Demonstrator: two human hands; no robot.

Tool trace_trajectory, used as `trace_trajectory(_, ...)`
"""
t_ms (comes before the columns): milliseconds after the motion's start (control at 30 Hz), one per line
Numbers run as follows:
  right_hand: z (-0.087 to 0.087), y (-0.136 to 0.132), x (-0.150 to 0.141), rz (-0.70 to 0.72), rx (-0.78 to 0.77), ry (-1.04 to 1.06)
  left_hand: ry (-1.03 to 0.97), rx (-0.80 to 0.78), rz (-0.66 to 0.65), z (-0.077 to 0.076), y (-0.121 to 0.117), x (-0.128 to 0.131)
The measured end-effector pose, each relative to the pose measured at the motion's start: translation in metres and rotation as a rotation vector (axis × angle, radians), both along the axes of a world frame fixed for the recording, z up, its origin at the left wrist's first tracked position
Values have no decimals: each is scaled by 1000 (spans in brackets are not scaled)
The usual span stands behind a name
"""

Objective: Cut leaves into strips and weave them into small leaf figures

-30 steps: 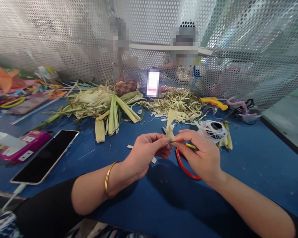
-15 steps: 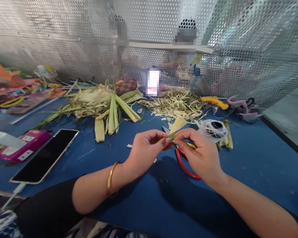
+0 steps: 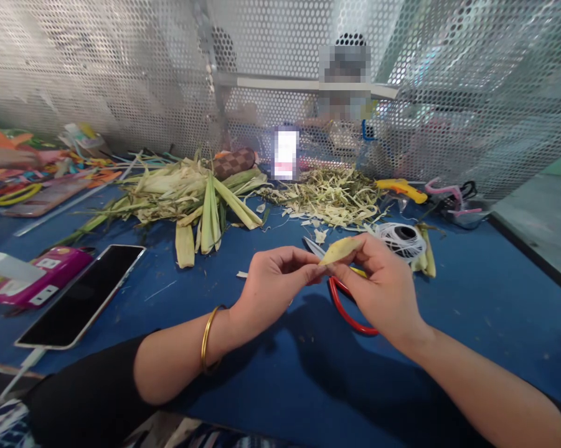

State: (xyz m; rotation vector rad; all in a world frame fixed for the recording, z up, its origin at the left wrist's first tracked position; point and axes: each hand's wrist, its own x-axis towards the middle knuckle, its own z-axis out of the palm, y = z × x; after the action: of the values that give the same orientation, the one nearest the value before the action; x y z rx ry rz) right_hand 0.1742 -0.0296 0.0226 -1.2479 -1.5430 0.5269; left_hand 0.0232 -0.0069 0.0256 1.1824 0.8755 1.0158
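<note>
A pale yellow-green piece of corn husk (image 3: 340, 250) is pinched between my two hands over the table. My left hand (image 3: 278, 280) grips its lower end between thumb and fingers. My right hand (image 3: 385, 286) has thumb and fingers closed on its right side, partly covering it. Beneath and behind the hands lie scissors with red handles (image 3: 343, 311), their blades pointing up and left. Just beyond my right hand sits a roll of white string (image 3: 401, 241), with a few husk strips (image 3: 428, 252) beside it.
On the blue table (image 3: 243, 379) stand a pile of husks (image 3: 168, 186), a heap of shredded husk (image 3: 336, 196), a yellow glue gun (image 3: 404, 190), a charging phone (image 3: 81, 295) and a purple power strip (image 3: 40, 274). A perforated metal screen (image 3: 135, 74) rises behind. Another person's hand (image 3: 7, 157) shows far left.
The husk piece has tipped over from upright to slanting right, toward my right hand, whose fingers have risen along it. My left hand has barely moved. The other person's hand at far left shifted.
</note>
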Motion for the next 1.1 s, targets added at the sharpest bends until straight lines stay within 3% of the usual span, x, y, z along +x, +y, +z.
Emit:
trace_trajectory(167, -3, 2, 3, 12, 55, -88, -76, -84, -21, -3, 4, 0)
trace_trajectory(367, -7, 3, 8, 84, 350, -340, -130, -193, -70, -3, 5, -3)
trace_trajectory(467, -9, 3, 8, 91, 409, -381, -118, -182, -73, -1, 4, -3)
trace_trajectory(733, -7, 2, 6, 94, 165, -216, -80, -48, 32, -5, 6, 0)
trace_trajectory(867, -3, 2, 6, 36, 32, -152, -56, 19, 7, -10, 7, -1)
trace_trajectory(1100, 2, 1, 5, -6, -28, -68, -32, 22, -37, -8, 5, -3)
